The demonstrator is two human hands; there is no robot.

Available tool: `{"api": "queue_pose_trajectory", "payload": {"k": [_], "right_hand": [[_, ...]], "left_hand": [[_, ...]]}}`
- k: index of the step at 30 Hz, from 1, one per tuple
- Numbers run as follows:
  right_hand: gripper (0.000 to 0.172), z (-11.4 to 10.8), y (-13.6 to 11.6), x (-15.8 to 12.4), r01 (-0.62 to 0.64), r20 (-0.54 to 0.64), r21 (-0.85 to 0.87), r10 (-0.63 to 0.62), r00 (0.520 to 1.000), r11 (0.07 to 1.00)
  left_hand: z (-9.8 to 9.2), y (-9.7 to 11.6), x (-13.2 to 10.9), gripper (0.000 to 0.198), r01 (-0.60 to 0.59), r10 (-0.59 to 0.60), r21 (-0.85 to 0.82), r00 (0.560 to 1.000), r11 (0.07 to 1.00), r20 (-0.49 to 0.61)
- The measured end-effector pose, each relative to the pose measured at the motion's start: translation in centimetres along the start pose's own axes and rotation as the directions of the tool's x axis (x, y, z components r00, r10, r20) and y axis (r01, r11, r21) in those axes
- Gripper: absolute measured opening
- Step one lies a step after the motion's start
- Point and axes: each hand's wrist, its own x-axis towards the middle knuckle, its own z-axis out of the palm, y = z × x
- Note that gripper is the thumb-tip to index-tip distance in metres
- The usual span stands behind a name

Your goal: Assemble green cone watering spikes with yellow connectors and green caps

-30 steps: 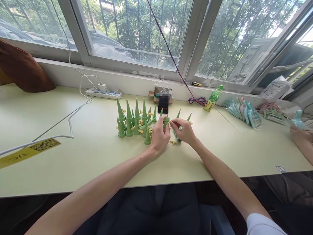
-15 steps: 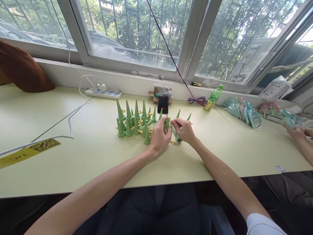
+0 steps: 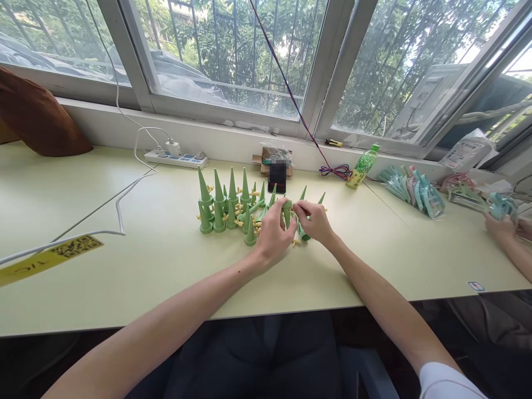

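Observation:
My left hand grips a green plastic cone by its wide end, just above the pale green table. My right hand pinches a small yellow piece at the cone's top; the piece is mostly hidden by my fingers. Several green cones stand upright in a cluster to the left of my hands, with small yellow pieces among them. More cones lie behind my right hand, and a yellow piece lies below it.
A phone leans against a box at the back. A white power strip and its cable lie at the left, a green bottle at the right. Teal packets lie beyond. Another person's hands work at the far right.
My hands and the cone shifted slightly to the right. The other person's hands at the far right moved and now hold a teal item.

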Motion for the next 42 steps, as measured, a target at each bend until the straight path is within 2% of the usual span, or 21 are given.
{"api": "queue_pose_trajectory", "payload": {"k": [7,16,25,42], "right_hand": [[0.036,0.0,-0.3,0.0,0.002,0.001,-0.012,-0.002,1.000,1.000],[0.034,0.1,-0.2,-0.2,0.021,0.013,0.014,-0.021,1.000,1.000],[0.032,0.0,-0.6,-0.1,0.025,0.062,0.062,-0.029,0.998,0.998],[0.033,-0.1,-0.4,-0.1,-0.013,0.106,0.091,0.003,0.994,0.996]], "left_hand": [[0.1,0.0,0.2,0.028,0.039,-0.040,-0.041,0.999,0.998,-0.024],[0.2,-0.5,0.4,0.027,0.112,-0.115,-0.063,0.992,0.992,-0.052],[0.3,-0.9,0.5,0.025,0.177,-0.187,-0.188,0.982,0.966,-0.038],[0.4,-1.5,0.3,0.026,0.117,-0.122,-0.163,0.992,0.980,-0.023]]}}
